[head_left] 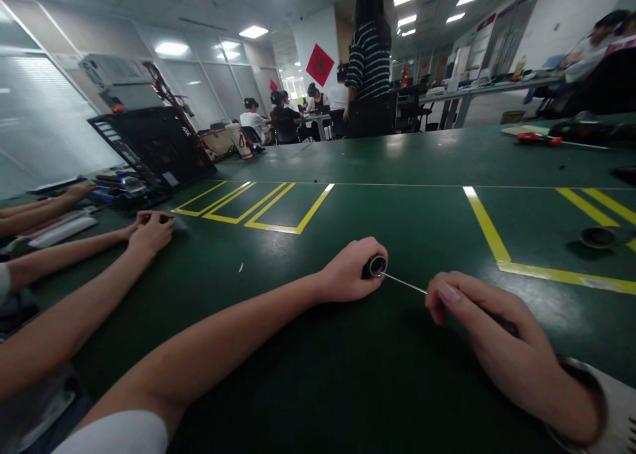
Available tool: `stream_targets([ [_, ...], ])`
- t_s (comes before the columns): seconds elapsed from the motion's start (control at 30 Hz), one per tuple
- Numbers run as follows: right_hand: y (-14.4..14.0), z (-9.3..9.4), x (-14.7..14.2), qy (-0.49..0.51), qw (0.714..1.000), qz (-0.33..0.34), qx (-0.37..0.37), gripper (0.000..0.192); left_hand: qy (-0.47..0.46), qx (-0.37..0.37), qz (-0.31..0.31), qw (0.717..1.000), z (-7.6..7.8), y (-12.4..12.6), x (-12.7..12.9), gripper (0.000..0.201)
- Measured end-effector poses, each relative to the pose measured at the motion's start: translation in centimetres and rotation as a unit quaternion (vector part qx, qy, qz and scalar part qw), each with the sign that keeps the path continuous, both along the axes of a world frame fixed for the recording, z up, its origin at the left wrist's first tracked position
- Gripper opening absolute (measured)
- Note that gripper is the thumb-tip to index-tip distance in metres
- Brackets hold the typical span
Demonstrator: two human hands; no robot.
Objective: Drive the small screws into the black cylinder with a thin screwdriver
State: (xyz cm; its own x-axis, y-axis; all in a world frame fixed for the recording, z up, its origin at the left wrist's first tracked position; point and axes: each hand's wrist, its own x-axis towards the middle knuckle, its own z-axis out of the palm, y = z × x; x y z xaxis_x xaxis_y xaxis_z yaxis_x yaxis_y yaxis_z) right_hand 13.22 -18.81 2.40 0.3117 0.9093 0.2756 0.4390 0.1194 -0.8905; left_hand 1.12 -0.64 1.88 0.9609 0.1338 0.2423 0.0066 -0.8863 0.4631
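Note:
My left hand (350,268) is wrapped round a short black cylinder (375,266) with a metal ring and a hollow at the end that faces right. A thin metal shaft (405,283) runs from that end to my right hand (491,328). My right fingers are closed on the dark handle (505,324) of what looks like a screwdriver. The shaft's tip meets the lower edge of the cylinder's ringed end; whether it goes inside is hard to tell. Both hands are just above the green table (348,374).
Yellow tape (315,209) marks outlines on the table. At right lie a dark round part (599,236) and a red-handled screwdriver (539,138). A co-worker's hands (154,232) hold something dark at left. A black rack (159,142) and a paper cup (240,141) stand beyond.

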Motion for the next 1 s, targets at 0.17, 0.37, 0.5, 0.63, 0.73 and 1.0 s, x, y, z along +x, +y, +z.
stream_targets([
  [0.17,0.5,0.2,-0.5,-0.037,0.999,-0.009,-0.003,0.03,0.007,0.026,-0.013,1.0,0.0,0.0,0.0,0.014],
  [0.37,0.4,0.0,-0.5,-0.042,0.999,-0.009,-0.021,0.031,0.005,0.045,-0.028,0.999,0.1,-0.2,0.1,0.014],
  [0.5,0.6,0.0,-0.2,-0.002,0.998,-0.003,-0.056,0.032,0.013,0.052,-0.032,0.998,0.3,-0.3,0.0,0.015],
  [0.63,1.3,-0.3,0.2,0.128,0.989,-0.007,-0.075,0.031,0.017,0.058,-0.038,0.997,0.1,-0.4,0.0,0.015],
  [0.73,1.7,-0.4,0.5,0.251,0.966,-0.01,-0.067,0.03,0.004,0.052,-0.033,0.998,0.0,-0.3,0.0,0.013],
  [1.0,1.9,-0.2,1.0,0.365,0.929,-0.009,-0.063,0.028,0.005,0.043,-0.035,0.998,0.1,-0.3,0.0,0.014],
])
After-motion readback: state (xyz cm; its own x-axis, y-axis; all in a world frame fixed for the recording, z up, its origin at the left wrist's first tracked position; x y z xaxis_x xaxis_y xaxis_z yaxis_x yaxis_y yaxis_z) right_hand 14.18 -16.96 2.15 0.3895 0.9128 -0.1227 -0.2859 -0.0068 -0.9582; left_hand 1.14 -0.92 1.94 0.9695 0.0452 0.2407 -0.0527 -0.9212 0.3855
